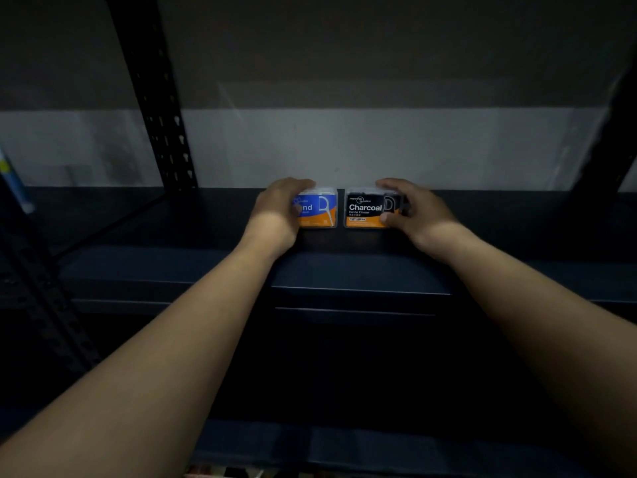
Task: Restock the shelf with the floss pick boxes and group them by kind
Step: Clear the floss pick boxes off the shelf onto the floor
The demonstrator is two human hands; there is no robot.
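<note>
1. Two floss pick boxes stood upright near the centre of the frame, at the back of a dark metal shelf [172, 267], close to the pale wall [344, 146].
2. The blue-and-orange floss pick box [319, 208] sat on the left; its label was partly covered, with only the letters "nd" readable.
3. The black-and-orange Charcoal floss pick box [367, 208] sat just to its right, with a narrow gap between them, and both labels faced the camera.
4. The left hand [279, 207] gripped the blue-and-orange box from its left side, fingers curled over the top edge and thumb on the front face.
5. The right hand [413, 210] gripped the Charcoal box from its right side, fingers curled over the top and thumb pressed on the lower front corner.
6. Both bare forearms reached in from the lower corners of the frame.
7. A black perforated shelf upright [155, 98] slanted through the upper left of the frame.
8. At the far left edge stood a blurred blue-and-yellow object [13, 181] that could not be identified.
</note>
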